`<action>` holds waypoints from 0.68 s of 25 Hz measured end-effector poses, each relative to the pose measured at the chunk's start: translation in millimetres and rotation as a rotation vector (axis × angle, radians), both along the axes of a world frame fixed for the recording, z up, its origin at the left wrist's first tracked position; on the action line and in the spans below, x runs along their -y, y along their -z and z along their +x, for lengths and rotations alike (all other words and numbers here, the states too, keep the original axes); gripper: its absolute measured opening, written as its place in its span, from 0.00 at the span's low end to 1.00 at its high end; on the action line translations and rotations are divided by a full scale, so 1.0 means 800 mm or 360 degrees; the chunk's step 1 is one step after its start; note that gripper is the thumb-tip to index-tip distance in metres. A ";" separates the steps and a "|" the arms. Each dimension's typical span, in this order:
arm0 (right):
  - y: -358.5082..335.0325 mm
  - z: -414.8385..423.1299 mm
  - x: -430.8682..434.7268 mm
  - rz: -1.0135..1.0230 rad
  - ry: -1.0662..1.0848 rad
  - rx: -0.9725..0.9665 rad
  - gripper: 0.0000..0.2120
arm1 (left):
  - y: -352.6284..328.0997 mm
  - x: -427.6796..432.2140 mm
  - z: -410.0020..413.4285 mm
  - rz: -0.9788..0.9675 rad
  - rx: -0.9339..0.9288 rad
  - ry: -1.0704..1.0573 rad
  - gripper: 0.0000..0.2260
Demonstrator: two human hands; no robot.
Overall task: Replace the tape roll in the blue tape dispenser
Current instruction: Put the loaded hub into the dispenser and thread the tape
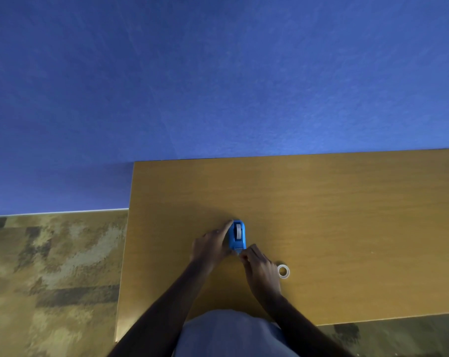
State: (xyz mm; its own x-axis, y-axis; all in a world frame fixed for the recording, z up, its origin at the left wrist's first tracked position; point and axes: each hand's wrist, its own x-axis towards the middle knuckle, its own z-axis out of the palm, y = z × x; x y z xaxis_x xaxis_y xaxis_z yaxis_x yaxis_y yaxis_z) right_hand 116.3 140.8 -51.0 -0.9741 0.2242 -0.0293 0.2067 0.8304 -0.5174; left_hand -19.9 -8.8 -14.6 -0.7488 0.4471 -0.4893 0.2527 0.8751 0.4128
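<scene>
The blue tape dispenser (237, 234) stands on the wooden table (334, 215), a little left of its middle, with a pale tape roll seated in its slot. My left hand (211, 247) grips its left side, index finger stretched along the far end. My right hand (258, 266) is closed at the near cutter end, fingertips pinched there; whether they pinch a tape end is too small to tell. A loose whitish tape roll (283, 271) lies flat on the table just right of my right hand.
A blue wall (218, 73) rises behind the table's far edge. Patterned brown carpet (51, 266) lies left of the table and past its near right edge. My grey shirt (231, 333) shows at the bottom.
</scene>
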 end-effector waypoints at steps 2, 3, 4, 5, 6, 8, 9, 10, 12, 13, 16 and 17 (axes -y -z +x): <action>0.002 0.001 0.000 -0.0051 -0.0013 -0.0004 0.06 | -0.001 -0.001 0.001 -0.0032 -0.0018 0.0017 0.44; 0.002 0.001 0.001 -0.0058 -0.0019 -0.0005 0.06 | -0.002 -0.002 0.001 -0.0054 -0.0027 0.0017 0.43; 0.002 0.000 0.002 -0.0057 -0.0020 -0.0006 0.07 | -0.002 -0.002 0.001 -0.0074 -0.0032 0.0019 0.43; 0.002 0.000 0.003 -0.0058 -0.0017 -0.0008 0.07 | -0.003 -0.003 0.001 -0.0087 -0.0033 0.0024 0.43; 0.003 -0.001 0.004 -0.0064 -0.0012 -0.0008 0.07 | -0.003 -0.004 0.001 -0.0095 -0.0032 0.0036 0.43; 0.006 -0.001 0.004 -0.0077 -0.0009 0.0010 0.07 | -0.005 -0.004 0.001 -0.0113 -0.0043 0.0063 0.43; 0.008 -0.002 0.003 -0.0082 -0.0012 0.0024 0.07 | -0.006 -0.004 0.001 -0.0127 -0.0066 0.0075 0.43; 0.010 -0.002 0.003 -0.0088 -0.0013 0.0040 0.06 | -0.006 -0.003 0.002 -0.0139 -0.0094 0.0087 0.43; 0.011 -0.002 0.003 -0.0092 -0.0010 0.0058 0.06 | -0.006 -0.003 0.003 -0.0163 -0.0130 0.0121 0.43; 0.011 -0.002 0.002 -0.0079 -0.0010 0.0055 0.06 | -0.005 -0.003 0.002 -0.0173 -0.0142 0.0139 0.43; 0.009 -0.003 0.002 0.0013 -0.0023 0.0049 0.06 | -0.005 -0.003 0.001 -0.0207 -0.0158 0.0164 0.43; 0.009 -0.003 0.002 0.0057 -0.0039 0.0051 0.06 | -0.004 -0.003 0.000 -0.0217 -0.0160 0.0170 0.44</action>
